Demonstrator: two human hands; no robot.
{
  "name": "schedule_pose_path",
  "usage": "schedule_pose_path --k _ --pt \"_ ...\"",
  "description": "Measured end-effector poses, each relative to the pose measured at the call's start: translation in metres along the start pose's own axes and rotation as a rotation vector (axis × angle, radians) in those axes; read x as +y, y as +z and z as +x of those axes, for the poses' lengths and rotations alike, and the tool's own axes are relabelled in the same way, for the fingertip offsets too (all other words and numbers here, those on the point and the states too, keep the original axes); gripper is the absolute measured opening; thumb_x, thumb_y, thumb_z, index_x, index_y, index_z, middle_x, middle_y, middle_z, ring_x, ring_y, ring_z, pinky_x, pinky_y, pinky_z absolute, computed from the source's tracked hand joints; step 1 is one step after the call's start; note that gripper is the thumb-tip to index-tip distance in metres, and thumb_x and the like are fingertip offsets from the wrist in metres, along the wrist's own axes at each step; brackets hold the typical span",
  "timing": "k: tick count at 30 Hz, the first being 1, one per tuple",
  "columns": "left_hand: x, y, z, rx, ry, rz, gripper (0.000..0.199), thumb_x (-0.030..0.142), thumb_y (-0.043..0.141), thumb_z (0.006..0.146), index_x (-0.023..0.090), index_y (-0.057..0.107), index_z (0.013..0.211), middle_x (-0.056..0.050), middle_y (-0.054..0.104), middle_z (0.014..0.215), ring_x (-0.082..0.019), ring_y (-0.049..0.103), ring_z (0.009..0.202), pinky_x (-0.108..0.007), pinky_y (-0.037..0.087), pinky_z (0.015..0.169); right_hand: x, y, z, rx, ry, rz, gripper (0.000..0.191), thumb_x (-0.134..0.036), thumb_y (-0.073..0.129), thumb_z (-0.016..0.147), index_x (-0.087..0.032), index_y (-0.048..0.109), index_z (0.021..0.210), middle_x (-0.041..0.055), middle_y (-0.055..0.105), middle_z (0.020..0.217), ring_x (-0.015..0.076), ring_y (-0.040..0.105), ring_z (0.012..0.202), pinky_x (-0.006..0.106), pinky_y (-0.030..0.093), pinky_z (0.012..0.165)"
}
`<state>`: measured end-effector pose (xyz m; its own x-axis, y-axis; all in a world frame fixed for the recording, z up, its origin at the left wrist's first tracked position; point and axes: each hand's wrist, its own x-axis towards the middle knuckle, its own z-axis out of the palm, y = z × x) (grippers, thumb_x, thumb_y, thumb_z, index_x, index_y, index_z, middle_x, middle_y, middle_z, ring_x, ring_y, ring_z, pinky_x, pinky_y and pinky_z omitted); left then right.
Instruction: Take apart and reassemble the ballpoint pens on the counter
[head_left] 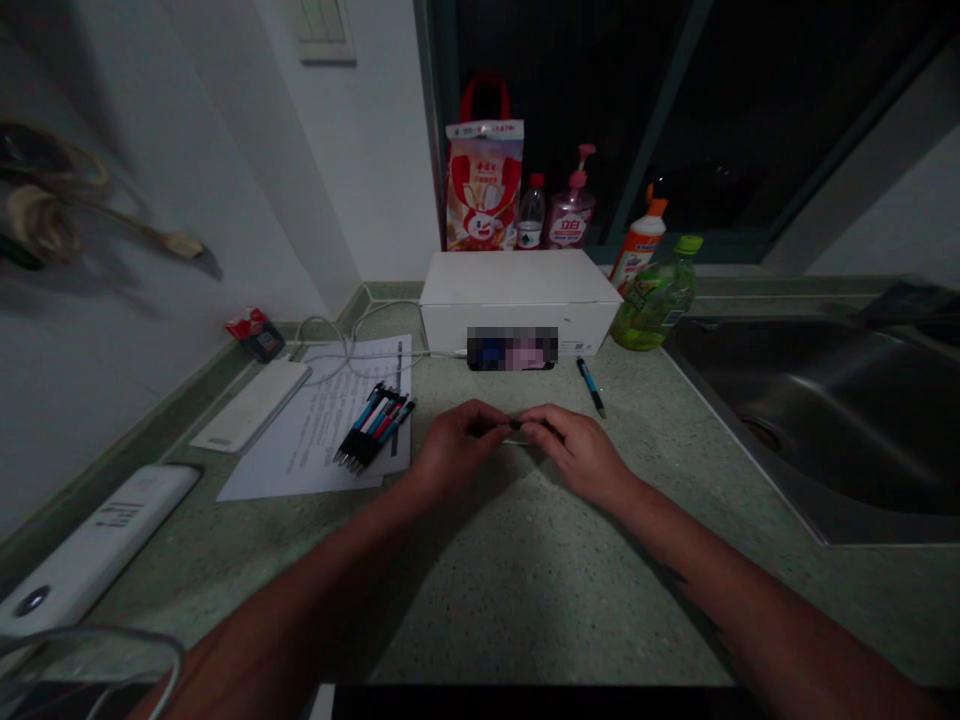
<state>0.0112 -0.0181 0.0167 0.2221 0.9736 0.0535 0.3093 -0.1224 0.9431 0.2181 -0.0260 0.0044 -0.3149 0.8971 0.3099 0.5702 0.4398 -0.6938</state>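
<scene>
My left hand (466, 440) and my right hand (574, 445) meet over the middle of the counter, thumbs and forefingers closed in a pinch. Between the fingertips shows a small, thin dark piece (515, 425), mostly hidden; its kind I cannot make out. A thin pale line lies just below the fingertips. Beyond my right hand a blue and black pen (591, 387) rests alone on the counter. Left of my left hand, a bunch of several pens (375, 428) in blue, black, red and white lies on a printed sheet of paper (315, 470).
A white box (517, 280) stands behind a phone (512, 350) with a blurred screen. Bottles and a green-capped bottle (660, 300) stand at the back. The steel sink (817, 440) is at right. A white power bank (251, 405), cable and power strip (105, 540) lie left.
</scene>
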Motion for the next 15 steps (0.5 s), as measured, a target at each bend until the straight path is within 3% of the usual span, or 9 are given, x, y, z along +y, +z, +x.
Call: schedule_pose_path --k 3,7,12,15 --pt "0.0010 -0.0001 -0.0002 0.016 -0.009 0.005 0.002 0.019 0.070 0.086 0.019 0.071 0.088 -0.005 0.079 0.091 -0.019 0.074 0.084 -0.033 0.058 0.082 0.0007 0.0006 -0.0004 0.030 0.008 0.022 0.024 -0.034 0.065 0.096 -0.024 0.064 0.118 0.0042 0.076 0.097 0.0194 0.070 0.077 0.032 0.053 0.069" --pt "0.0030 0.0000 -0.0007 0.013 -0.025 0.015 0.004 0.020 0.070 0.086 0.019 0.073 0.089 -0.004 0.080 0.091 -0.020 0.074 0.085 -0.032 0.058 0.082 0.0019 0.0005 -0.0004 0.016 -0.009 -0.010 0.016 -0.033 0.055 0.102 -0.024 0.068 0.102 0.0043 0.076 0.093 0.0206 0.071 0.083 0.034 0.052 0.074" --pt "0.0031 -0.0001 0.0000 0.019 -0.036 0.011 0.004 0.018 0.071 0.086 0.019 0.074 0.088 -0.004 0.080 0.091 -0.020 0.075 0.086 -0.033 0.058 0.083 0.0025 0.0001 0.0002 0.037 0.021 -0.007 0.022 -0.034 0.066 0.096 -0.023 0.066 0.116 0.0052 0.076 0.100 0.0200 0.070 0.079 0.033 0.053 0.071" --pt "0.0036 -0.0004 0.0008 0.009 -0.047 0.013 0.005 0.017 0.071 0.086 0.019 0.074 0.090 -0.004 0.080 0.091 -0.019 0.075 0.086 -0.032 0.058 0.082 0.0020 0.0001 0.0001 0.008 -0.004 -0.041 0.016 -0.033 0.056 0.102 -0.023 0.069 0.102 0.0052 0.076 0.093 0.0211 0.070 0.082 0.035 0.052 0.073"
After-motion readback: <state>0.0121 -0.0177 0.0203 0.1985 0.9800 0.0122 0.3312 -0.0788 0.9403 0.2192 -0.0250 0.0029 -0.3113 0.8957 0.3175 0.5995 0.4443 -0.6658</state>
